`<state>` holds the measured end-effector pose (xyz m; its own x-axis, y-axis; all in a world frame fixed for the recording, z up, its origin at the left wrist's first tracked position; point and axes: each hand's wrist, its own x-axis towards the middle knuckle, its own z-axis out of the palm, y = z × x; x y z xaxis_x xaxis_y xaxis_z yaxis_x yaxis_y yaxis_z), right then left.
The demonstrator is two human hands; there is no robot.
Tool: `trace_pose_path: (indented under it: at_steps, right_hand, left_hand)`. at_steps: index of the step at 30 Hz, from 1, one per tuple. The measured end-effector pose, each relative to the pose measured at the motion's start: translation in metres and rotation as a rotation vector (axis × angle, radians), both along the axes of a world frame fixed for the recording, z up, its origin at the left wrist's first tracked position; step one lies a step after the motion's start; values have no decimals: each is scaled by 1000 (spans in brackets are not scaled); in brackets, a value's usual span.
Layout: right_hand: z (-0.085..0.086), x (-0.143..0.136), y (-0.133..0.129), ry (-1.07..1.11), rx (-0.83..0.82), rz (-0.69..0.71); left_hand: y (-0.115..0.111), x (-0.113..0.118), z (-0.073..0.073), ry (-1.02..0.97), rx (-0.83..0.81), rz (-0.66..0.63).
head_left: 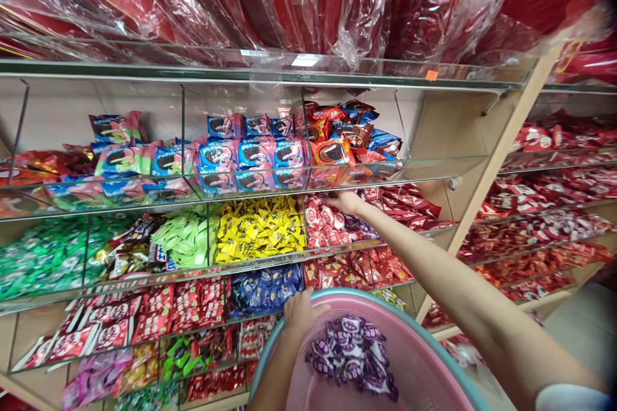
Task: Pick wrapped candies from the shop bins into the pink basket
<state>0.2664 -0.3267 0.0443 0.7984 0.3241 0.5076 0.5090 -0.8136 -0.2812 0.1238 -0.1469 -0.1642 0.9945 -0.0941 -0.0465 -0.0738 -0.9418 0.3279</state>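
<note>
A pink basket (414, 340) sits inside a teal basin (465, 376) at the bottom centre. Purple-and-white wrapped candies (354, 356) lie in it. My left hand (301, 311) grips the rim at the upper left, fingers over the edge. My right hand (346, 202) reaches into a shelf compartment, over red-and-white wrapped candies (325, 221) and beside some dark purple ones (359, 226). Its fingertips are partly hidden among the wrappers under the shelf edge, and what they hold, if anything, cannot be made out.
Yellow candies (260, 228) fill the compartment to the left. Blue-and-pink biscuit packs (255, 151) stand on the glass shelf above, whose front edge (241, 199) runs over my right hand. A wooden divider (501, 167) rises at the right. Plastic-wrapped red items (299, 0) hang over the top.
</note>
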Motion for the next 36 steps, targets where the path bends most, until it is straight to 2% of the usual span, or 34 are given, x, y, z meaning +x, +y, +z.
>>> trace_pose_path:
  at_steps: [7, 14, 18, 21, 24, 28, 32, 36]
  right_hand:
    - [2, -21, -11, -44, 28, -113]
    - [-19, -45, -30, -109, 57, -244]
    - [-28, -68, -38, -155, 261, -127]
    - [-38, -101, -41, -107, 394, -21]
    - [-62, -143, -45, 10, 443, 34]
    - [-114, -186, -53, 271, 379, 78]
    - [-160, -200, -55, 438, 163, 125]
    - [-178, -197, -42, 435, -31, 114]
  left_hand:
    - [-1, 0, 0, -18, 19, -6]
    - [0, 1, 0, -2, 44, -12]
    - [-1, 0, 2, 12, 50, -14]
    - [-2, -1, 3, -8, 51, -26]
    - [-2, 0, 2, -9, 62, -28]
    - [-3, 1, -1, -28, 62, -24]
    - [-4, 0, 1, -27, 62, -20]
    - [-4, -2, 5, 0, 53, -28]
